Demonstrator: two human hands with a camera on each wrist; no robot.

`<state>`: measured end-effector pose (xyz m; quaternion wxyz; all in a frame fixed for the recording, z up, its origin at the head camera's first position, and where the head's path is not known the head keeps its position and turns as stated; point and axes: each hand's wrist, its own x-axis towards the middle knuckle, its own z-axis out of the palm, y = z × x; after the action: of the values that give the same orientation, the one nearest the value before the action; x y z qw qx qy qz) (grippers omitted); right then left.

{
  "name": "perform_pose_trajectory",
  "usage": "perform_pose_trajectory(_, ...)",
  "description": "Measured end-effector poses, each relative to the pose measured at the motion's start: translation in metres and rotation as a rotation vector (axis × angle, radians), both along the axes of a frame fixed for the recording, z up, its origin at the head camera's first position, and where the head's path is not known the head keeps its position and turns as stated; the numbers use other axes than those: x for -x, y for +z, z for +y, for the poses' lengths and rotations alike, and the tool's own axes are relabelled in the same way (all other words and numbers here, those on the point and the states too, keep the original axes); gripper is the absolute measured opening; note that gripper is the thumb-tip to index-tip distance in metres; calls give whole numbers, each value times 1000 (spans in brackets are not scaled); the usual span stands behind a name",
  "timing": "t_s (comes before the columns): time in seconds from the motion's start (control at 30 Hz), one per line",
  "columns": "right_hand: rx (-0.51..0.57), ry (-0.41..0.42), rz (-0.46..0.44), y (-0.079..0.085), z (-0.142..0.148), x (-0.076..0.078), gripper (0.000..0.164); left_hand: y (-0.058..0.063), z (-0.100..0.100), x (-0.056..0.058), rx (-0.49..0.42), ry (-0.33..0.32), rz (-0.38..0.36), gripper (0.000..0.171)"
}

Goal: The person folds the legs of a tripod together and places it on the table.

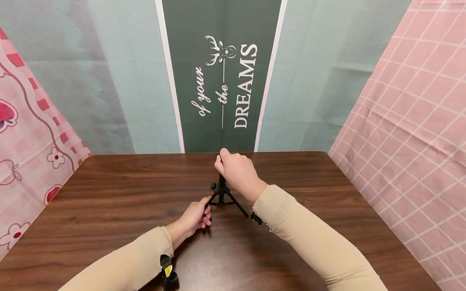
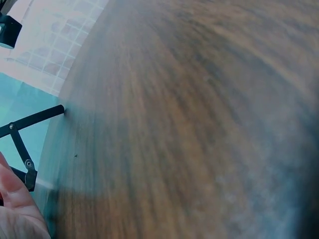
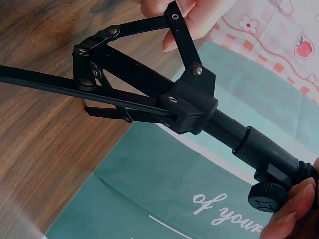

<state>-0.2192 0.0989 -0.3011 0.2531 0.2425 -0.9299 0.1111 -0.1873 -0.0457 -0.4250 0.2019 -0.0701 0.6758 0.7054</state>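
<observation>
A small black tripod (image 1: pixel 221 195) stands on the table with its legs spread. My right hand (image 1: pixel 238 171) grips the upper part of its centre column from above, hiding the top. In the right wrist view, the right fingers (image 3: pixel 291 211) curl by a round black knob (image 3: pixel 267 197) on the column. Lower down, my left hand (image 1: pixel 196 215) holds the left leg between thumb and fingers. Hinged braces (image 3: pixel 142 24) join the legs to the column. Only part of the left hand (image 2: pixel 17 211) and a leg (image 2: pixel 37 118) show at the left wrist view's edge.
The dark wooden table (image 1: pixel 145 173) ends at a back edge against a green and grey printed cloth (image 1: pixel 222 20). Pink patterned cloths hang at the left (image 1: pixel 32 161) and right (image 1: pixel 411 141). A black strapped device (image 1: pixel 168 271) sits on the left sleeve.
</observation>
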Motion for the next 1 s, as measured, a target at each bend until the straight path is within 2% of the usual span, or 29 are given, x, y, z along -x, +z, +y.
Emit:
perform_pose_trajectory(0.27, 3, 11, 58, -2, -2, 0, 25, -1, -1, 1, -4, 4, 10, 42)
perform_pose_trajectory(0.77, -8, 8, 19, 1, -3, -3, 25, 0, -4, 0, -52, -36, 19, 35)
perform_pose_trajectory(1.0, -15, 10, 49, 1, -5, -4, 24, 1, -12, -2, -35, -116, 21, 41)
